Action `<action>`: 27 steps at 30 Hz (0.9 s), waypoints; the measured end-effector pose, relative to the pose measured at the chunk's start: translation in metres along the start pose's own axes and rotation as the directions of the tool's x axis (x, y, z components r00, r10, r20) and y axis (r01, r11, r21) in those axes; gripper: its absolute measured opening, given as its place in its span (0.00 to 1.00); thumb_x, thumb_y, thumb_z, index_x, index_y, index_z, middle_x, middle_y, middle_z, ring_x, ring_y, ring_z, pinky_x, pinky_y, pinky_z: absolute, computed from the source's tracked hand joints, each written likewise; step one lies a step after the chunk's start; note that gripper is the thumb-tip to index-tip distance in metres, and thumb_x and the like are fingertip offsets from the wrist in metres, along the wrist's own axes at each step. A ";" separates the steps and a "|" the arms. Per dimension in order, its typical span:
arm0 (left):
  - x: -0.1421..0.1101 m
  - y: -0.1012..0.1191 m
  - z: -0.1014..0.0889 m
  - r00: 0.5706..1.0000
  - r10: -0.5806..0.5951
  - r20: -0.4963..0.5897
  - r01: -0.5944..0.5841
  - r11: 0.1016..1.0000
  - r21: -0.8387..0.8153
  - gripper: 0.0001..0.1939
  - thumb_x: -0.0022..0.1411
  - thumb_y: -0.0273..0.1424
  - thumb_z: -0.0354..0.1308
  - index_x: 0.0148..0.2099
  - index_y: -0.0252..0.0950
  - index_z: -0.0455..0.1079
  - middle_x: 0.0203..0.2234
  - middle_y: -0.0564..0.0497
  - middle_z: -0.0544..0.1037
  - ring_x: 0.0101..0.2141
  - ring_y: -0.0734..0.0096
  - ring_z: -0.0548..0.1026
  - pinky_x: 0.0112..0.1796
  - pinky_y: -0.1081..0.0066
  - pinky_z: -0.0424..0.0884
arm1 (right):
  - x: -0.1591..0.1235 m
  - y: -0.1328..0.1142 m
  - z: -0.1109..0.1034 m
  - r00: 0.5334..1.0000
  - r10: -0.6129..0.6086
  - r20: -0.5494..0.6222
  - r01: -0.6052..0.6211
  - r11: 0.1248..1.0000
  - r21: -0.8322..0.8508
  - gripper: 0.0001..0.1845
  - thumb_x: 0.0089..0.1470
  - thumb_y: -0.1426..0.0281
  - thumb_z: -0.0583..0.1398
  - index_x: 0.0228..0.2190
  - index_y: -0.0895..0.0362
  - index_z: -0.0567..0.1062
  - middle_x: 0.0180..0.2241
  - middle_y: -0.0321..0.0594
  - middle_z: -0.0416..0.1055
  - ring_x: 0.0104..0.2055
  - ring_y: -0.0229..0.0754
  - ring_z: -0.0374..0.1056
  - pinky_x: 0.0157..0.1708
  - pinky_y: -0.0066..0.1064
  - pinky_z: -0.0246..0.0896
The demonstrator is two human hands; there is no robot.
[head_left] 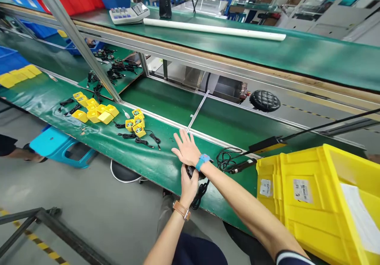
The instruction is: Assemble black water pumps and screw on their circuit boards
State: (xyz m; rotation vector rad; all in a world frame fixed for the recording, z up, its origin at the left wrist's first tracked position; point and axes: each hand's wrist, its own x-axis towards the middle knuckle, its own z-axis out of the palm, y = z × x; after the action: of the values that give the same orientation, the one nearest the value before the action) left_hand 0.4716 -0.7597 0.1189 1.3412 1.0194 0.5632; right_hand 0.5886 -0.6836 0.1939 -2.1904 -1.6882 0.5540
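Observation:
My left hand (189,185), with a brown-strapped watch on its wrist, is closed around a small black object (190,171) at the bench's front edge. Most of that object is covered by my hands, so its kind cannot be made out. Just above it, my right hand (188,149) is open with fingers spread over the green bench top (166,158); a blue band (203,161) circles its wrist. A coiled black cable (201,195) hangs beside my left hand. Left of my hands sit several small yellow housings (138,120) with green parts inside and bundled black leads (144,142).
More yellow housings (99,112) lie farther left. A large yellow bin (285,213) stands at the right. Near it are a black cable coil (227,158) and a black rod-like tool (242,166). A raised shelf (213,53) runs behind; a blue stool (56,144) stands below left.

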 end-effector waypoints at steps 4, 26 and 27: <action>0.000 0.004 -0.004 0.998 -0.068 0.012 0.068 0.998 0.020 0.30 0.68 0.44 0.55 0.66 0.33 0.59 0.63 0.31 0.69 0.64 0.49 0.68 0.64 0.49 0.65 | 0.003 0.027 -0.002 0.994 0.078 -0.081 -0.070 0.993 0.098 0.38 0.69 0.50 0.51 0.64 0.67 0.67 0.69 0.65 0.55 0.73 0.64 0.48 0.70 0.60 0.44; 0.032 0.049 -0.053 0.923 -0.242 0.300 0.176 0.957 0.233 0.42 0.61 0.59 0.61 0.68 0.41 0.59 0.64 0.36 0.71 0.58 0.48 0.76 0.47 0.56 0.80 | -0.273 0.001 0.162 0.698 0.703 -0.139 -0.275 0.442 0.854 0.29 0.61 0.44 0.55 0.41 0.57 0.78 0.34 0.46 0.78 0.36 0.53 0.75 0.40 0.44 0.74; 0.031 0.050 -0.052 0.923 -0.250 0.293 0.188 0.956 0.225 0.42 0.60 0.58 0.61 0.68 0.42 0.59 0.64 0.36 0.71 0.57 0.48 0.76 0.46 0.57 0.80 | -0.278 0.003 0.159 0.703 0.701 -0.120 -0.269 0.418 0.868 0.31 0.61 0.42 0.55 0.41 0.57 0.77 0.34 0.46 0.78 0.38 0.53 0.75 0.42 0.44 0.73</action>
State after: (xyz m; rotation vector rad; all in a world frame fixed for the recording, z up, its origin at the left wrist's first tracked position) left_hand 0.4529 -0.6969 0.1626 1.4088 0.9558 0.0716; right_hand 0.4513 -0.9505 0.0838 -1.8202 -0.2853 0.6713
